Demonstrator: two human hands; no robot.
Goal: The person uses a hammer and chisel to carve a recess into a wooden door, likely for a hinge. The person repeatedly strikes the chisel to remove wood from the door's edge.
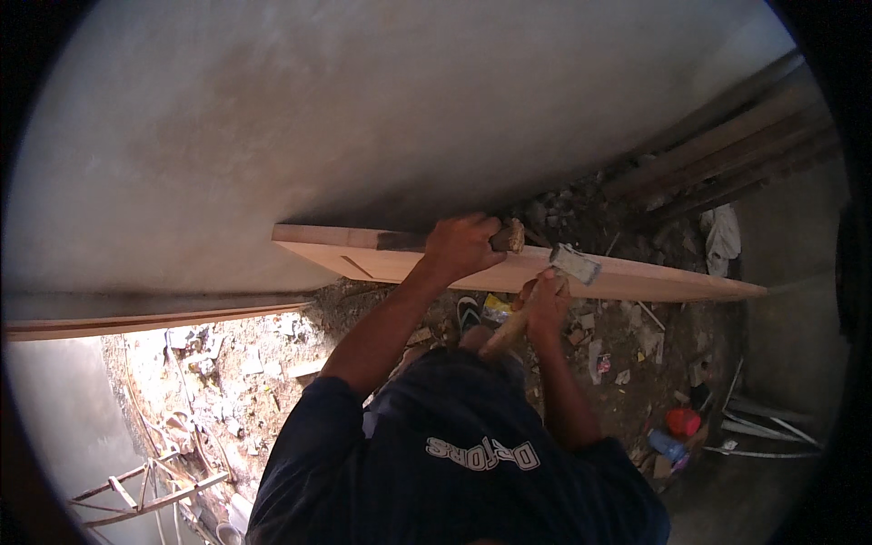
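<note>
A long, pale wooden panel (636,274), like a door leaf, stands on edge across in front of me, close to the grey wall. My left hand (461,245) rests on its top edge, closed around a chisel with a worn, frayed wooden handle end (515,235). Left of that hand a dark strip (400,241) lies along the edge; I cannot tell whether it is the blade or a mark. My right hand (545,309) grips a hammer by its wooden handle (509,333). The grey metal hammer head (575,263) is beside the panel's edge, right of the chisel handle.
A plastered wall (300,100) rises behind the panel. Rubble and wood scraps cover the ground (263,363). Timber beams (736,145) lie at the far right, near a pale cloth (722,238). A red container (683,421) and metal bars (772,431) lie lower right; a wooden frame (150,490) stands lower left.
</note>
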